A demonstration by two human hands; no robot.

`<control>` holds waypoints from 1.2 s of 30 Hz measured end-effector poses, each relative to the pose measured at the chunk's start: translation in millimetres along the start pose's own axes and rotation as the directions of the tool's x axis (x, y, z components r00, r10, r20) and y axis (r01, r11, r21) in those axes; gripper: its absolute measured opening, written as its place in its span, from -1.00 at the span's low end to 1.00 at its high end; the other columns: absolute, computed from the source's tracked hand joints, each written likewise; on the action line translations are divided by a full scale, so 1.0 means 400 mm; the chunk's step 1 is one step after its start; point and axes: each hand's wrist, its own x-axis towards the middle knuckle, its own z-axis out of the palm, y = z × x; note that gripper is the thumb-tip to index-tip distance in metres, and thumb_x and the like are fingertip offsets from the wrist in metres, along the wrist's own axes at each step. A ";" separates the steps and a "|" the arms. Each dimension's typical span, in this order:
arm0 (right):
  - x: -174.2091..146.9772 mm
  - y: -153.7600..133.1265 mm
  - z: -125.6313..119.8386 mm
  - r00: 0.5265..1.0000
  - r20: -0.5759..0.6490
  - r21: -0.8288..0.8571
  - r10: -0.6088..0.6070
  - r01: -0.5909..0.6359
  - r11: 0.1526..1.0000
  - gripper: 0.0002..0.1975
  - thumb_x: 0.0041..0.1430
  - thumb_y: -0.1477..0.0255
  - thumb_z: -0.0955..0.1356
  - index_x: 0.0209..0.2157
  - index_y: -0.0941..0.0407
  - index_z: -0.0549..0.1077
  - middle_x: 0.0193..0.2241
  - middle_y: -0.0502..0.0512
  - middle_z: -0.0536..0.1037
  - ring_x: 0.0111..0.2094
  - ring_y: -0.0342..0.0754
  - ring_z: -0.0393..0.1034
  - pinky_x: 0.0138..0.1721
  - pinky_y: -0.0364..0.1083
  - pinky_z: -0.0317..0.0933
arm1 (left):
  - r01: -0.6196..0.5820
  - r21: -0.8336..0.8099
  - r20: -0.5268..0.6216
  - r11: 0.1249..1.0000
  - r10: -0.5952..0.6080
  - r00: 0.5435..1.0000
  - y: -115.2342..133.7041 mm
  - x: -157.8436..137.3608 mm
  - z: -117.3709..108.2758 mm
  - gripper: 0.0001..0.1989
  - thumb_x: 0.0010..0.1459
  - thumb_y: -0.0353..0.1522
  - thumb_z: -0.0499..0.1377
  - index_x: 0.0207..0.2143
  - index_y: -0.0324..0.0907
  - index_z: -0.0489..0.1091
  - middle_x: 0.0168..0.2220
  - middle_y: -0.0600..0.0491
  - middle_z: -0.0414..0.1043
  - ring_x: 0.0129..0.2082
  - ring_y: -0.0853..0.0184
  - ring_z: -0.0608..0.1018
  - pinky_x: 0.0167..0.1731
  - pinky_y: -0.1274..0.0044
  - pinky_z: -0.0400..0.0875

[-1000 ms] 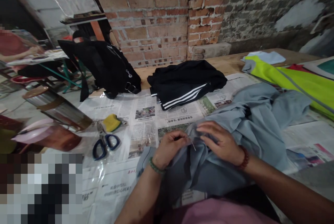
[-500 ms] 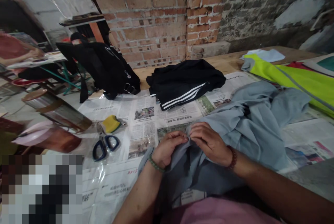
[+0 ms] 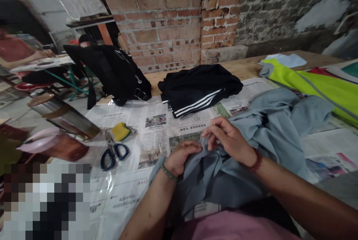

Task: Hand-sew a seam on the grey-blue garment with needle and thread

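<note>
A grey cloth garment (image 3: 235, 176) lies bunched across the newspaper in front of me and spreads off to the right. My left hand (image 3: 183, 156), with a green bead bracelet at the wrist, pinches a fold of it between thumb and fingers. Just right of and above that fold is my right hand (image 3: 226, 137), with a reddish bead bracelet. Its fingers are curled in a pinch, and whatever they hold is too small to make out. Blue-handled scissors (image 3: 114, 156) and a yellow sponge-like piece (image 3: 121, 131) lie to the left of the hands.
Newspaper under clear plastic (image 3: 125, 187) covers the table. Black clothing with white stripes (image 3: 200, 89) and a black bag (image 3: 117, 74) are at the back. A steel flask (image 3: 65, 115) and a pink-lidded container (image 3: 56, 145) stand left. A yellow-green vest (image 3: 321, 87) lies right. Another person (image 3: 16, 53) sits far left.
My right hand has come away from the pinched fold, moving up and slightly right, with its fingers turned upward. The left hand keeps its pinch on the grey garment.
</note>
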 end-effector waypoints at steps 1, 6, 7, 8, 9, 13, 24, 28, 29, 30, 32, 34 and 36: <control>0.014 -0.002 -0.006 0.992 0.054 0.159 0.116 -0.124 0.979 -0.88 0.20 0.32 0.20 -0.34 0.08 0.21 -0.47 -0.04 0.47 -0.67 -0.22 0.33 -0.66 -0.22 0.18 | 0.007 -0.005 0.003 1.000 -0.007 1.000 0.003 -0.002 0.000 -0.93 -0.27 -0.48 0.27 -0.59 -0.25 0.44 -0.61 0.13 0.40 -0.59 0.48 0.37 -0.50 0.62 0.23; 0.084 0.000 -0.051 0.852 0.343 0.492 0.394 -0.521 0.698 -0.94 0.09 0.49 0.30 -0.39 0.15 0.29 -0.55 -0.08 0.45 -0.60 -0.22 0.41 -0.60 -0.24 0.28 | 0.019 -0.020 -0.003 1.000 -0.019 1.000 0.008 -0.004 -0.002 -0.93 -0.29 -0.48 0.27 -0.62 -0.22 0.45 -0.65 0.14 0.37 -0.62 0.46 0.36 -0.55 0.61 0.22; 0.095 0.001 -0.057 0.842 0.362 0.501 0.400 -0.538 0.678 -0.96 0.08 0.51 0.31 -0.39 0.16 0.31 -0.53 -0.05 0.46 -0.53 -0.19 0.44 -0.53 -0.22 0.32 | 0.019 -0.021 -0.008 1.000 -0.019 1.000 0.008 -0.003 -0.003 -0.93 -0.29 -0.48 0.27 -0.62 -0.22 0.45 -0.65 0.13 0.38 -0.62 0.45 0.36 -0.54 0.61 0.22; 0.106 0.002 -0.062 0.845 0.362 0.503 0.393 -0.532 0.682 -0.97 0.08 0.52 0.31 -0.39 0.17 0.32 -0.51 -0.03 0.48 -0.46 -0.15 0.47 -0.47 -0.18 0.35 | 0.016 -0.021 -0.014 1.000 -0.016 1.000 0.007 -0.003 -0.003 -0.93 -0.29 -0.48 0.27 -0.62 -0.22 0.45 -0.64 0.13 0.38 -0.61 0.45 0.37 -0.54 0.60 0.23; 0.115 0.003 -0.064 0.861 0.344 0.498 0.375 -0.506 0.704 -0.98 0.08 0.52 0.31 -0.40 0.17 0.33 -0.49 -0.01 0.49 -0.40 -0.11 0.48 -0.42 -0.14 0.37 | 0.014 -0.019 -0.018 1.000 -0.014 1.000 0.006 -0.003 -0.004 -0.93 -0.29 -0.48 0.27 -0.61 -0.22 0.44 -0.64 0.12 0.38 -0.61 0.45 0.37 -0.53 0.60 0.23; 0.148 0.010 -0.065 0.946 0.196 0.431 0.259 -0.320 0.844 -0.94 0.07 0.49 0.33 -0.43 0.16 0.34 -0.48 0.03 0.52 -0.34 -0.08 0.47 -0.30 -0.08 0.35 | 0.009 -0.016 -0.022 1.000 -0.009 1.000 0.002 -0.002 -0.008 -0.93 -0.28 -0.47 0.28 -0.61 -0.22 0.45 -0.62 0.11 0.40 -0.60 0.44 0.38 -0.51 0.59 0.23; 0.279 0.032 -0.140 0.995 -0.022 0.279 0.096 -0.086 0.956 -0.91 0.06 0.47 0.35 -0.43 0.13 0.31 -0.52 -0.03 0.51 -0.37 -0.13 0.48 -0.16 -0.04 0.30 | -0.016 -0.047 -0.052 0.999 0.013 0.999 -0.002 0.002 -0.010 -0.91 -0.32 -0.50 0.26 -0.62 -0.25 0.46 -0.66 0.15 0.40 -0.63 0.48 0.37 -0.55 0.63 0.21; 0.316 0.032 -0.157 0.996 -0.079 0.195 0.052 -0.036 0.980 -0.93 0.08 0.49 0.33 -0.43 0.13 0.31 -0.52 -0.05 0.50 -0.38 -0.16 0.48 -0.16 -0.05 0.31 | -0.020 -0.043 -0.064 0.999 0.017 0.998 -0.002 0.001 -0.010 -0.92 -0.31 -0.50 0.26 -0.61 -0.24 0.47 -0.66 0.14 0.41 -0.62 0.47 0.38 -0.54 0.63 0.22; 0.325 0.032 -0.159 0.995 -0.097 0.166 0.037 -0.021 0.986 -0.94 0.08 0.50 0.32 -0.43 0.13 0.31 -0.52 -0.05 0.50 -0.39 -0.17 0.47 -0.17 -0.06 0.31 | -0.020 -0.041 -0.066 0.999 0.017 0.998 -0.001 0.001 -0.010 -0.92 -0.31 -0.50 0.26 -0.61 -0.24 0.47 -0.66 0.14 0.40 -0.62 0.47 0.38 -0.54 0.63 0.23; 0.335 0.032 -0.162 0.993 -0.117 0.133 0.018 -0.002 0.991 -0.94 0.07 0.50 0.32 -0.43 0.13 0.31 -0.52 -0.06 0.49 -0.39 -0.17 0.47 -0.18 -0.07 0.31 | -0.018 -0.039 -0.068 0.999 0.015 0.998 -0.001 0.000 -0.009 -0.92 -0.31 -0.50 0.26 -0.62 -0.23 0.47 -0.66 0.14 0.40 -0.62 0.47 0.38 -0.54 0.62 0.23; 0.352 0.034 -0.168 0.985 -0.166 0.055 -0.043 0.052 0.997 -0.96 0.07 0.52 0.30 -0.44 0.13 0.31 -0.53 -0.06 0.48 -0.41 -0.19 0.46 -0.19 -0.09 0.31 | -0.017 -0.034 -0.071 0.999 0.014 0.997 -0.001 0.000 -0.009 -0.92 -0.32 -0.51 0.26 -0.62 -0.23 0.46 -0.66 0.14 0.40 -0.62 0.46 0.38 -0.54 0.62 0.23; 0.367 0.040 -0.177 0.966 -0.219 -0.039 -0.136 0.130 0.991 -0.96 0.07 0.53 0.27 -0.44 0.14 0.31 -0.54 -0.06 0.47 -0.42 -0.20 0.45 -0.20 -0.09 0.30 | -0.019 -0.031 -0.068 0.999 0.017 0.998 -0.001 0.000 -0.009 -0.92 -0.31 -0.51 0.26 -0.62 -0.23 0.46 -0.67 0.15 0.40 -0.62 0.46 0.38 -0.55 0.62 0.23; 0.375 0.052 -0.188 0.937 -0.262 -0.160 -0.231 0.194 0.968 -0.97 0.07 0.52 0.25 -0.43 0.13 0.31 -0.52 -0.05 0.47 -0.41 -0.19 0.44 -0.19 -0.09 0.29 | -0.022 -0.028 -0.061 0.999 0.020 0.998 -0.001 0.000 -0.010 -0.93 -0.31 -0.50 0.26 -0.62 -0.24 0.46 -0.67 0.14 0.40 -0.62 0.47 0.38 -0.55 0.63 0.23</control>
